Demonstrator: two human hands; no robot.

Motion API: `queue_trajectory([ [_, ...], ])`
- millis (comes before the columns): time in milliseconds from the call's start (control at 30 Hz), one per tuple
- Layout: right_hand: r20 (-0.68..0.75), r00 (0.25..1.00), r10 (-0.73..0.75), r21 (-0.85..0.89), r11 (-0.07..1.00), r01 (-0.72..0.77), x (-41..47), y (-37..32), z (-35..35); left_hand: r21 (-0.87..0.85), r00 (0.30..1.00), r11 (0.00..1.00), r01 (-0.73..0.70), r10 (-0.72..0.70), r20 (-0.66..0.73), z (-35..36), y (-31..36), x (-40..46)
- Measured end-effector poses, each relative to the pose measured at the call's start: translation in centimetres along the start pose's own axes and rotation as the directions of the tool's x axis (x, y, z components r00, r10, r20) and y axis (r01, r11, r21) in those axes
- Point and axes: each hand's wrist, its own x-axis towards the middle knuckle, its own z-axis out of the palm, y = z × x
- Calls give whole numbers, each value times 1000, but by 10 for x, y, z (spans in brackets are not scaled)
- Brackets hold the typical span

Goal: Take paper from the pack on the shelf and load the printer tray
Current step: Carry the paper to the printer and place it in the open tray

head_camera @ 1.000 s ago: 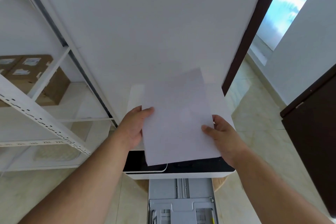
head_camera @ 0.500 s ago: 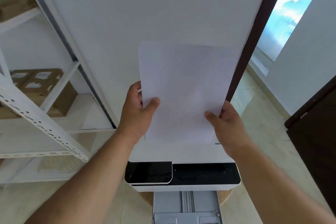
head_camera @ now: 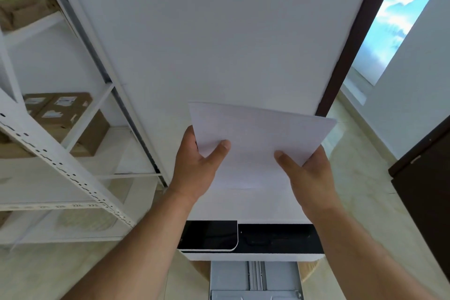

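Note:
A thin stack of white paper (head_camera: 255,139) hangs above the white printer (head_camera: 243,212), tilted with its far edge raised. My left hand (head_camera: 197,165) grips its left edge, thumb on top. My right hand (head_camera: 306,175) grips the right edge the same way. The printer has a black front panel (head_camera: 209,235). Below it the grey paper tray (head_camera: 255,280) is pulled out, with its guide rails showing and no paper visible in it.
A white metal shelf (head_camera: 60,168) stands at the left with brown cardboard boxes (head_camera: 63,119) on it. A dark door frame (head_camera: 353,39) and a dark cabinet (head_camera: 428,192) are at the right. The floor is pale tile.
The paper went from lying low over the printer to upright, and now tilts flatter with its far edge dropped. Both hands kept their grip. The view shifted slightly.

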Motion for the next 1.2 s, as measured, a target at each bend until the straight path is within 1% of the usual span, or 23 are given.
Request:
queue_trajectory([
  [100, -14, 1000, -11, 14, 1000, 11, 0, -5, 5, -12, 999, 999, -42, 41, -21, 4, 8, -1],
  [233, 7, 1000, -6, -4, 1000, 6, 0, -5, 5, 0, 999, 1000, -28, 28, -20, 6, 9, -4],
  [433, -5, 1000, -26, 3, 1000, 26, 0, -11, 2, -25, 995, 998, -50, 48, -82, 1, 27, 3],
  [533, -12, 999, -43, 12, 999, 43, -1, -15, 4, -28, 997, 999, -43, 41, -69, 0, 31, 2],
  [633, -10, 998, -64, 20, 998, 64, -3, -18, 3, -68, 997, 996, -62, 58, -54, -3, 32, -2],
  [667, -7, 998, -64, 23, 998, 64, -4, -17, 3, -83, 996, 994, -70, 65, -62, -4, 35, -4],
  [733, -2, 998, -62, 19, 998, 62, -5, -15, 3, -91, 989, 993, -78, 66, -130, -4, 45, -5],
  [833, 8, 998, -63, 24, 998, 63, -6, -13, 4, -151, 968, 988, -16, -23, -250, -1, 60, 0],
  [933, 18, 998, -64, 26, 998, 64, -6, -15, 6, -213, 945, 975, 57, -122, -304, 3, 68, 7],
  [1033, 19, 998, -54, 29, 998, 53, -6, -14, 7, -215, 931, 974, 74, -145, -336, 8, 76, 6],
  [1100, 7, 999, -40, 44, 998, 40, -6, -12, 7, -212, 953, 976, 48, -108, -284, 8, 71, 7],
  [1167, 5, 1000, -29, 51, 998, 29, -4, -11, 5, -217, 992, 976, -26, -2, -129, -2, 59, 7],
  [1200, 11, 1000, -24, 49, 999, 23, -3, -11, 4, -222, 999, 974, -36, 28, -38, -7, 49, 7],
])
